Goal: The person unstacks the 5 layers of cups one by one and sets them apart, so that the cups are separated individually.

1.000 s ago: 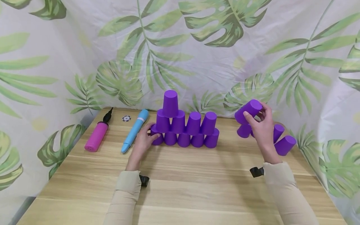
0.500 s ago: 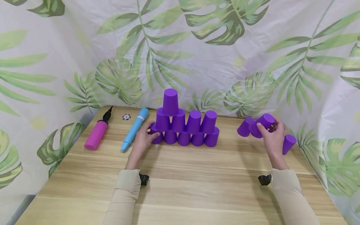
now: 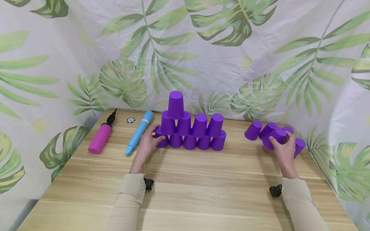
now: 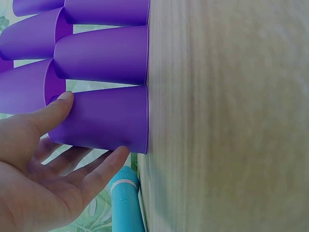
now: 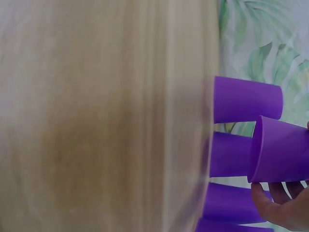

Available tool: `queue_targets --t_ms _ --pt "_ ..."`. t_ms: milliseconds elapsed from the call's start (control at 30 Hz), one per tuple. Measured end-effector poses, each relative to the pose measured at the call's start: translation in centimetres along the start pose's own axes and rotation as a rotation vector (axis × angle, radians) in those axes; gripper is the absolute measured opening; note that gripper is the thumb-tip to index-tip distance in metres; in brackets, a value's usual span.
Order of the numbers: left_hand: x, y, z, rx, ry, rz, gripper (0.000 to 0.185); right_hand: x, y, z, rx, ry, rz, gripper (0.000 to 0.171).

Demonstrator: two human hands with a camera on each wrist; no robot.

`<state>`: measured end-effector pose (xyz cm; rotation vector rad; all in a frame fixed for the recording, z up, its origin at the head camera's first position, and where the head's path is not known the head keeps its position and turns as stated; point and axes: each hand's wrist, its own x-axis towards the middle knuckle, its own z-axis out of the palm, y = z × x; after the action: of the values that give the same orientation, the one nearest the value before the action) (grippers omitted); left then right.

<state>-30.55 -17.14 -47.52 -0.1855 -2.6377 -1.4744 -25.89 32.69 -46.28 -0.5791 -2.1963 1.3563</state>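
Observation:
Upside-down purple cups form a tiered stack on the table (image 3: 185, 186): a bottom row, a second row and one top cup (image 3: 176, 105) toward the left. At the lower left end, my left hand (image 3: 146, 143) holds the outermost bottom cup (image 4: 104, 118), its thumb near the upper end and its fingers along the outer side. My right hand (image 3: 284, 154) grips another purple cup (image 5: 282, 150) among the loose cups on the right; the right wrist view shows its rim raised off the tabletop. Behind and beside it stand several upside-down cups, including a left one (image 3: 253, 131).
Left of the stack lie a blue tube-shaped pump (image 3: 139, 133), a poker chip (image 3: 131, 119) and a pink hand pump (image 3: 100, 138) with a black nozzle. A leaf-print cloth (image 3: 214, 64) hangs right behind the table's back edge.
My right hand has moved right and downward with its cup, from above the loose cups to in among them. My left hand and the stack have kept their places.

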Motion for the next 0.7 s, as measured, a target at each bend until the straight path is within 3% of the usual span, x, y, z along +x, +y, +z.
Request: queue_targets --t_ms 267,700 --pt "0.1 -0.1 0.0 0.0 -0.006 -0.006 0.056 0.7 1.7 -0.1 -0.107 -0.035 0.035 0.071" --pt "0.1 -0.2 0.0 0.011 -0.011 -0.01 0.055 1.2 2.5 -0.5 -0.159 -0.092 0.072 0.073"
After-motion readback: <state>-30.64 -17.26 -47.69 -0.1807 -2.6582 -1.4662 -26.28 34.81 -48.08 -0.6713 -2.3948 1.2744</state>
